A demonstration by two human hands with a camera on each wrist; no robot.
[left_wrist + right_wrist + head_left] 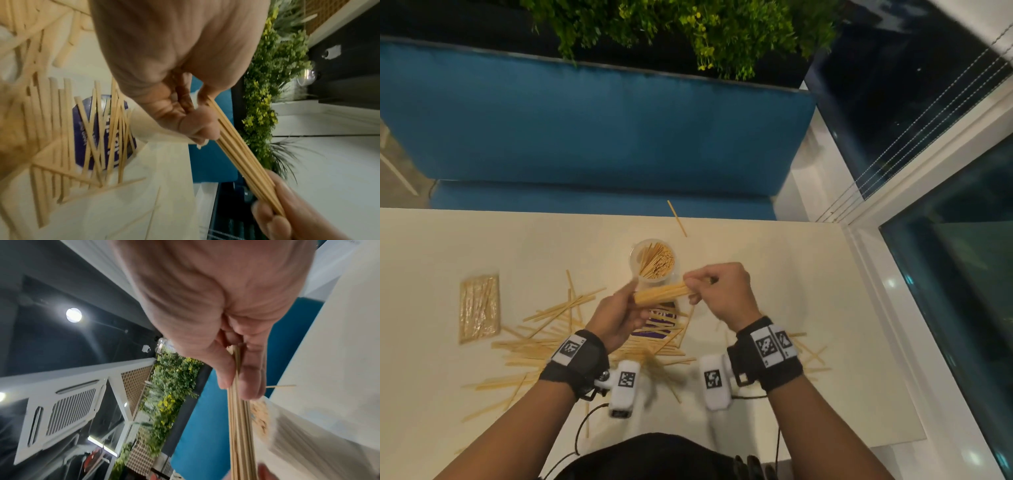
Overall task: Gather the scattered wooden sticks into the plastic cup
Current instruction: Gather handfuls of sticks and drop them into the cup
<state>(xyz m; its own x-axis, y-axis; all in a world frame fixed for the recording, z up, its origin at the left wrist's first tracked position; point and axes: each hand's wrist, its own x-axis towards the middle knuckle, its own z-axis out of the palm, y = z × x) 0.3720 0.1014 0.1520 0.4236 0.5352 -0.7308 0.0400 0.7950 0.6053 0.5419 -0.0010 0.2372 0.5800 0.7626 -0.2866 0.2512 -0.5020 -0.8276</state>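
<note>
A bundle of wooden sticks (662,294) is held level above the table between both hands, just in front of the clear plastic cup (653,261), which stands partly filled with sticks. My left hand (619,310) grips the bundle's left end (226,129). My right hand (717,291) pinches its right end (238,386). Many loose sticks (541,342) lie scattered on the white table (482,240) beneath and left of my hands. One stray stick (676,218) lies at the far table edge behind the cup.
A purple-and-white packet (657,323) lies under crossed sticks (98,129) below my hands. A clear-wrapped pack of sticks (479,308) rests at the left. A blue bench (599,137) runs behind the table, a window frame (893,274) along the right.
</note>
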